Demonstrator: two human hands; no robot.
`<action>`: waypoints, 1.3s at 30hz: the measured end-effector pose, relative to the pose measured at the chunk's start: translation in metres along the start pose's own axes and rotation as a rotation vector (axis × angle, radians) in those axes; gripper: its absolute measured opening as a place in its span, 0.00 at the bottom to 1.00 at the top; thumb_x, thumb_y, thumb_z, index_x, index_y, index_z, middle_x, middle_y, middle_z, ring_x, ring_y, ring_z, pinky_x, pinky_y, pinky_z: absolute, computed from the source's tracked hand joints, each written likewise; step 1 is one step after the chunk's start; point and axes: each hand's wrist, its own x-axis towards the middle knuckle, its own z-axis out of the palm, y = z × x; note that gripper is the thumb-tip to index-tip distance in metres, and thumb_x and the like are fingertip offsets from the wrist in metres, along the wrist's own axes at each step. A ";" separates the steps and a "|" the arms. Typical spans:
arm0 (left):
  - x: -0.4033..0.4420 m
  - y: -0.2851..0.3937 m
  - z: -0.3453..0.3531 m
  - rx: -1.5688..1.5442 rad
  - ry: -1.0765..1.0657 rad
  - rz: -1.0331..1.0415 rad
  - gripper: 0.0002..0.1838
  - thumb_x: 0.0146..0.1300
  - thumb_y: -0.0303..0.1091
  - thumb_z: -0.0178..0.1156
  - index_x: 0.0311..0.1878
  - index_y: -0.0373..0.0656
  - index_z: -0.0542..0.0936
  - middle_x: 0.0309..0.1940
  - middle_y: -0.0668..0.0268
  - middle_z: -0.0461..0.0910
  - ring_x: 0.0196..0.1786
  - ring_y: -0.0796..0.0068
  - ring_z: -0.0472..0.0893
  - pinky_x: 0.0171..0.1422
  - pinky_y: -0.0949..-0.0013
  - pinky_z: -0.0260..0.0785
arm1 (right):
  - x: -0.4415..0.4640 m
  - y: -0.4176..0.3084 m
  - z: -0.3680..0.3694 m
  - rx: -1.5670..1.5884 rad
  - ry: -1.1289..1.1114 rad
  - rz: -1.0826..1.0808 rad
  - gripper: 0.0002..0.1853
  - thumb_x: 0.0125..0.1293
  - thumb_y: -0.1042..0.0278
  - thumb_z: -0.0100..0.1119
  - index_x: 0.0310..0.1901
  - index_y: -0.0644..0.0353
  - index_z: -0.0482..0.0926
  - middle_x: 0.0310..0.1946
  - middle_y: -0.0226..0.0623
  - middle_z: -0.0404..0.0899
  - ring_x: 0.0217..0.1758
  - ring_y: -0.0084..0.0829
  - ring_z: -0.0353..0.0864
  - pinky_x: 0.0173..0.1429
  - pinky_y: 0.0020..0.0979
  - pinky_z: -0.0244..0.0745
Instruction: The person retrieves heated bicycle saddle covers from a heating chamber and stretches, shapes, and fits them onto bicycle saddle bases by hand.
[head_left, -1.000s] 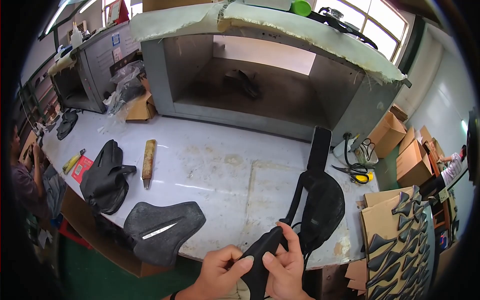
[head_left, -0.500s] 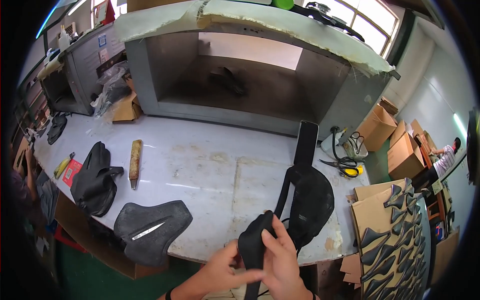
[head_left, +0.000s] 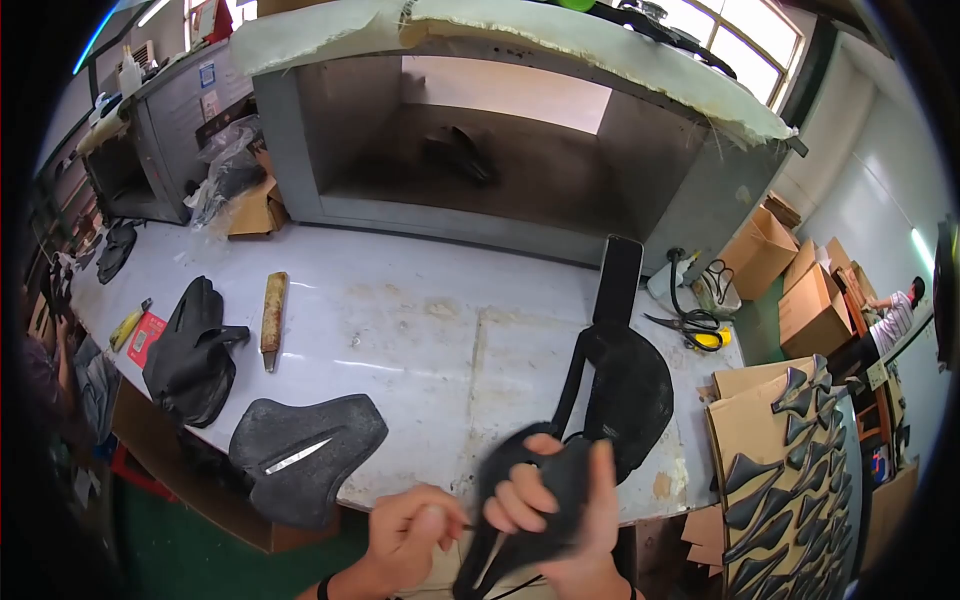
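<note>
A black saddle-shaped piece [head_left: 555,500], partly smeared by motion, is held near the table's front edge. My right hand [head_left: 575,510] is wrapped round it, with several fingers through or over its middle. Just left of it, my left hand [head_left: 415,530] has its fingers curled together; whether they pinch anything small is too unclear to tell. Behind my right hand lies a black mesh bag [head_left: 630,390], with a dark phone-like slab [head_left: 619,280] at its top. A dark grey saddle-shaped pad [head_left: 305,450] with a pale slit lies left of my hands.
A wooden-handled tool [head_left: 272,320] and black gloves or cloth [head_left: 195,355] lie on the table [head_left: 400,300]. Scissors [head_left: 695,325] are at the right. A grey open-fronted box [head_left: 450,220] stands behind. Cardboard [head_left: 730,420] bears several black pieces. People are at both sides.
My right hand has turned the black piece so its broad side shows. My left hand has come off it, moved left and closed its fingers.
</note>
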 end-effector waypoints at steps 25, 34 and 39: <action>-0.019 -0.021 0.020 -0.292 0.450 0.063 0.24 0.76 0.47 0.41 0.38 0.35 0.76 0.26 0.62 0.77 0.21 0.79 0.70 0.27 0.79 0.60 | -0.033 0.070 -0.010 -1.033 0.166 -0.302 0.10 0.68 0.80 0.56 0.47 0.64 0.67 0.35 0.35 0.79 0.24 0.17 0.74 0.25 0.19 0.69; -0.037 0.028 0.001 -0.788 0.305 0.048 0.32 0.60 0.32 0.61 0.66 0.38 0.62 0.53 0.53 0.75 0.60 0.55 0.75 0.66 0.55 0.66 | -0.034 0.069 -0.001 -1.100 -0.052 -0.179 0.13 0.64 0.79 0.61 0.50 0.65 0.73 0.33 0.39 0.81 0.25 0.21 0.78 0.26 0.23 0.72; -0.049 0.035 -0.049 -0.239 0.827 0.380 0.23 0.71 0.36 0.54 0.65 0.42 0.60 0.47 0.59 0.77 0.27 0.79 0.79 0.25 0.74 0.76 | -0.022 0.069 0.000 -1.658 -0.592 -0.691 0.12 0.55 0.77 0.69 0.42 0.69 0.82 0.29 0.47 0.80 0.25 0.37 0.81 0.29 0.30 0.74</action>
